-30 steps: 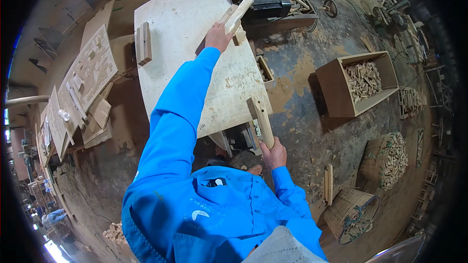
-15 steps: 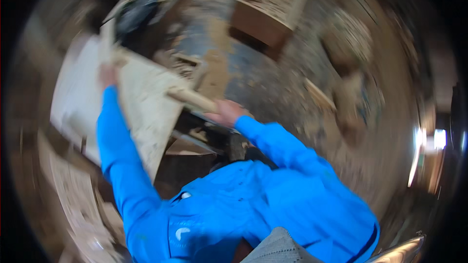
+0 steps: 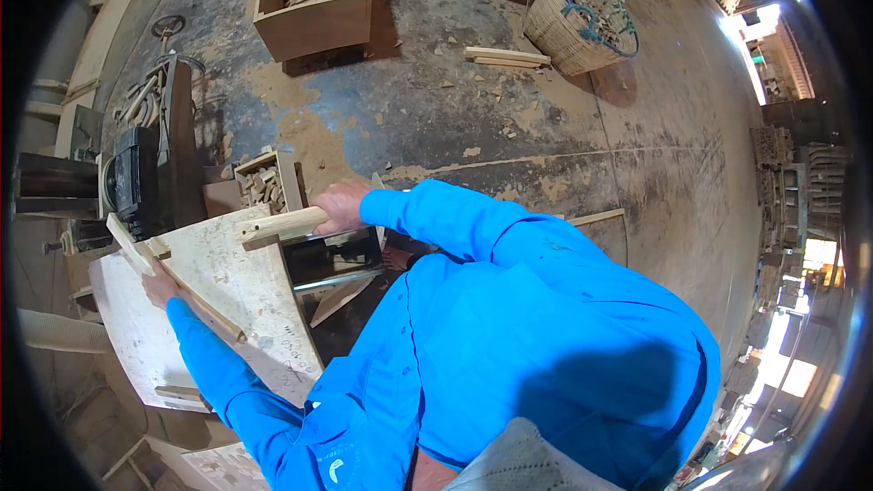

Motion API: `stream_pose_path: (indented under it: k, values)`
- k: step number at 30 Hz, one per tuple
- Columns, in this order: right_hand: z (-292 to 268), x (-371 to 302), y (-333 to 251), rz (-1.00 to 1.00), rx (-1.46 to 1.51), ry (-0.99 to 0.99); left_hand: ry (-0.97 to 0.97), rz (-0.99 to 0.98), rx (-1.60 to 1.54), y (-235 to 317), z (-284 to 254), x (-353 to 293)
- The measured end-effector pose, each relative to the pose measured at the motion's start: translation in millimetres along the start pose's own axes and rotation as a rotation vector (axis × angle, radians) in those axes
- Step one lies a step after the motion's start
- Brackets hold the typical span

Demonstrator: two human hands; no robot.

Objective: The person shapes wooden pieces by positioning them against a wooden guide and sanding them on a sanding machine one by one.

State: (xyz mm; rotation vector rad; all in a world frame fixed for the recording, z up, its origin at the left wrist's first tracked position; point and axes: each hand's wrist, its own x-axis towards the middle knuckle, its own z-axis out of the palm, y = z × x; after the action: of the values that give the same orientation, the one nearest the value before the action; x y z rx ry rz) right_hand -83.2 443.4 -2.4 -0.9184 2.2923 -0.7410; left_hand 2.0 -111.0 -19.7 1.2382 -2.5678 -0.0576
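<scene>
My right hand [image 3: 341, 205] is closed round one end of a pale wooden piece [image 3: 282, 225]. Its far end, with small dark holes and a notch, reaches over a light work board [image 3: 241, 277]. On the board's left part, my left hand [image 3: 161, 285] is closed on a light wooden strip [image 3: 133, 247] that sticks out past the board's far edge. A small wood block [image 3: 157, 246] sits beside those fingers, which are partly hidden. A thinner strip edge [image 3: 216, 316] runs from that hand toward me across the board.
Beyond the board stands a dark machine [image 3: 136, 177]. A small box of wood offcuts [image 3: 293, 184] is near its far edge. Farther off are a large wooden box [image 3: 318, 25] and a woven basket [image 3: 568, 32], both holding scraps. Loose sticks [image 3: 506, 58] lie on the floor.
The view has swung round and sharpened from blur, so the board and boxes sit further left and the baskets higher. My right hand keeps its hold on the wooden piece.
</scene>
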Motion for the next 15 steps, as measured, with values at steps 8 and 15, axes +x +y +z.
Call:
stream_pose_path:
  k: [8,15]
  values:
    - [-25,-30,7,0.026,-0.051,-0.029,-0.041,-0.014,0.015,34,-14,-32]
    - [-32,-36,18,0.065,-0.099,-0.018,-0.057,-0.034,-0.037,65,-8,-38]
